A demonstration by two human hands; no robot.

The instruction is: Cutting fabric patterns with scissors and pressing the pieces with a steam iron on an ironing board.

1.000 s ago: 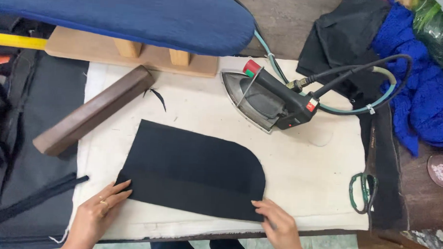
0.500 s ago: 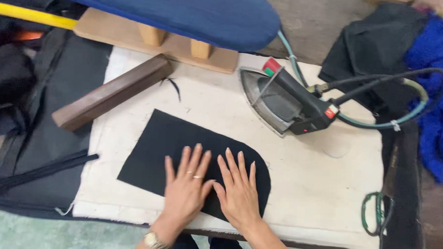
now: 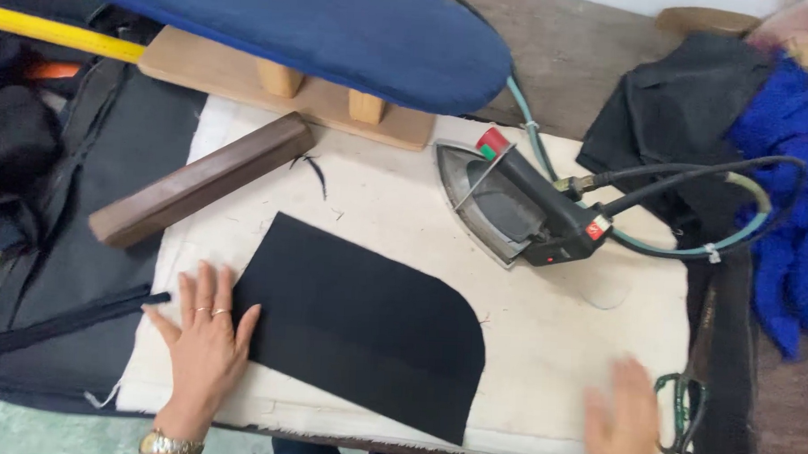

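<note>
A black fabric piece (image 3: 360, 319) with one rounded end lies flat on the cream pressing cloth (image 3: 543, 339). My left hand (image 3: 205, 341) rests flat with fingers spread on the cloth, touching the piece's left edge. My right hand (image 3: 624, 423) is blurred with fingers apart and nothing in it, over the cloth to the right of the piece, near the front edge. A steam iron (image 3: 517, 204) sits on the cloth behind and to the right of the piece.
A dark wooden block (image 3: 200, 180) lies diagonally at the back left. A blue padded sleeve board (image 3: 312, 27) on a wooden base stands behind. Black garments (image 3: 72, 242) lie left; black and blue fabric (image 3: 782, 177) is piled right. Green-handled scissors (image 3: 680, 407) lie at the right edge.
Both hands lay flat on the middle of the black piece half a second ago. They have slid apart, left hand to its left edge, right hand off to the right.
</note>
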